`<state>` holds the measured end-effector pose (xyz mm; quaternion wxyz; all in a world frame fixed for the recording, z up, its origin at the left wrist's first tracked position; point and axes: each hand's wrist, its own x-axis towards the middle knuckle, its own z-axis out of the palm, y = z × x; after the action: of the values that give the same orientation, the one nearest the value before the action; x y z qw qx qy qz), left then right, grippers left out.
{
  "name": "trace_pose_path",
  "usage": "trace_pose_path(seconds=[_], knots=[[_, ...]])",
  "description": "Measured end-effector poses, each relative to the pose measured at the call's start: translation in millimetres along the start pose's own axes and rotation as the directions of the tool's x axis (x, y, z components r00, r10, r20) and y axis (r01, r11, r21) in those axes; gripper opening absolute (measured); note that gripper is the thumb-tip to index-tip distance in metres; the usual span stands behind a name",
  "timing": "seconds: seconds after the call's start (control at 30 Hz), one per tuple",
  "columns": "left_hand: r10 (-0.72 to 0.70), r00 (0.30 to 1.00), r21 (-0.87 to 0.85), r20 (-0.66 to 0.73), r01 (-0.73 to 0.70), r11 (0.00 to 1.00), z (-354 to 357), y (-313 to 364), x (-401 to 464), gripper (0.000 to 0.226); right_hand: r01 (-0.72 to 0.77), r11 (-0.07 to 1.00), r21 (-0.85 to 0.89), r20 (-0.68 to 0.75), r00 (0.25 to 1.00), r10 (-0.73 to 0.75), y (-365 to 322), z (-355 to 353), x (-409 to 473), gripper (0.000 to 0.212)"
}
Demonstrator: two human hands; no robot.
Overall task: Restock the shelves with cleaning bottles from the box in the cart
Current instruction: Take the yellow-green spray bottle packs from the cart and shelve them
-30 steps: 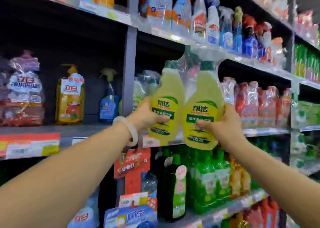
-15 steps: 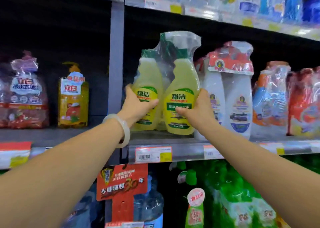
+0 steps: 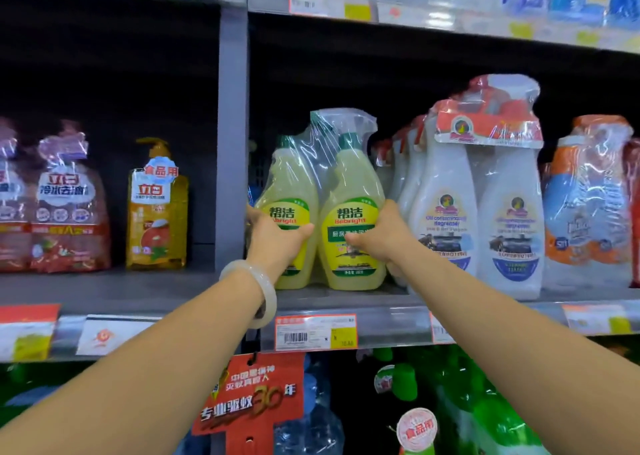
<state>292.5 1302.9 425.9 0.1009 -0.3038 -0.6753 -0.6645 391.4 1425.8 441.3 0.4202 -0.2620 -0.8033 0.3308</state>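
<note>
My left hand (image 3: 277, 238) grips the left bottle of the twin pack (image 3: 325, 208): the thumb crosses the front of the label and the fingers curl round the far left side, mostly hidden behind the bottle. My right hand (image 3: 382, 236) grips the right bottle from its right flank, thumb pointing left over the green band of the label, the other fingers wrapped out of sight behind it. So both hands are closed on the pack, one on each side. The pack is two yellow bottles with green necks, bound together in clear film that bunches up over the trigger heads. It stands upright with both bases on the shelf (image 3: 346, 302), right at the left end of this bay, just beside the grey post (image 3: 232, 136). On its right, touching or nearly so, I see the white packs (image 3: 485, 205), also film-wrapped pairs with red card toppers, and beyond them an orange pack (image 3: 588, 212). A pale bangle (image 3: 258, 290) sits on my left wrist. Below the pack, on the shelf edge, there is a price tag (image 3: 316, 332) with a barcode and a yellow corner, and under that hangs a red sign (image 3: 252, 395). Left of the post, in the next bay, an amber pump bottle (image 3: 157, 208) stands well apart from the pack, with red-and-white bags (image 3: 65, 205) further left. Green bottles (image 3: 485, 413) fill the shelf below on the right.
</note>
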Motion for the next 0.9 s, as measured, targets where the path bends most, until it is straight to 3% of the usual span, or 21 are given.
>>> trace_pose_path(seconds=[0.2, 0.37, 0.47, 0.6, 0.7, 0.9], knots=[[-0.009, 1.000, 0.087, 0.021, 0.007, 0.996, -1, -7, -1, 0.108, -0.008, 0.998, -0.067, 0.032, 0.999, 0.010, 0, 4, 12, 0.084], [-0.009, 1.000, 0.094, 0.003, 0.008, 0.996, -1, -8, -2, 0.108, -0.024, 0.968, -0.248, 0.073, 0.996, 0.043, -10, 0, 13, 0.088], [-0.012, 1.000, 0.068, -0.017, 0.013, 0.998, 1, -7, -4, 0.107, -0.008, 0.944, -0.329, 0.017, 1.000, 0.014, -13, 6, 11, 0.091], [0.004, 1.000, 0.007, -0.007, -0.004, 1.000, -1, -6, -9, 0.094, 0.013, 0.959, -0.282, -0.055, 0.998, -0.030, -8, 18, 8, 0.090], [0.013, 1.000, 0.023, 0.017, -0.013, 1.000, -2, -6, -12, 0.099, 0.027, 0.975, -0.221, -0.096, 0.994, -0.049, -1, 25, 5, 0.084], [-0.068, 0.998, -0.010, -0.006, 0.068, 0.998, 1, -6, -9, 0.104, 0.067, 0.988, -0.137, -0.136, 0.987, -0.085, 9, 33, 0, 0.091]])
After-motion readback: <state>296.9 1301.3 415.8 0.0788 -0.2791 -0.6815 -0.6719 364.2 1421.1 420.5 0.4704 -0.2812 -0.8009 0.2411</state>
